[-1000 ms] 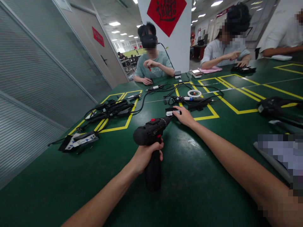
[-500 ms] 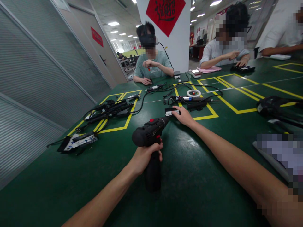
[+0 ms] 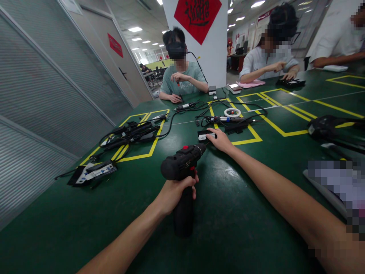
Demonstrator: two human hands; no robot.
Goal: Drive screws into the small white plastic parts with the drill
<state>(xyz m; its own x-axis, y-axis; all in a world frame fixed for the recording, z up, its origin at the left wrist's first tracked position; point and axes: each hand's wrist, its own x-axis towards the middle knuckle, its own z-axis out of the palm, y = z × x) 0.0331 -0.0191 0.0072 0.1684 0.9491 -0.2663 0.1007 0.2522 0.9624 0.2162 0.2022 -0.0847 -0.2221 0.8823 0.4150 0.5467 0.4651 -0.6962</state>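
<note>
My left hand (image 3: pixel 176 194) is wrapped round the handle of a black cordless drill (image 3: pixel 182 163) with red buttons. The drill's chuck points away and to the right, close to the fingertips of my right hand (image 3: pixel 219 140). That hand holds a small black piece with a white label (image 3: pixel 203 136) against the green table. My right fingers partly cover the piece, and whether the drill's bit touches it I cannot tell.
Black cables and tools (image 3: pixel 137 133) lie at left, near a black-and-white packet (image 3: pixel 91 173). Beyond my right hand are a pen-like tool (image 3: pixel 228 119) and a roll of white tape (image 3: pixel 232 112). Yellow tape (image 3: pixel 273 133) marks the table (image 3: pixel 242 213). Several people sit across.
The drill in my left hand has shifted slightly right and down in view, its chuck a little lower. My right hand stays on the labelled black piece.
</note>
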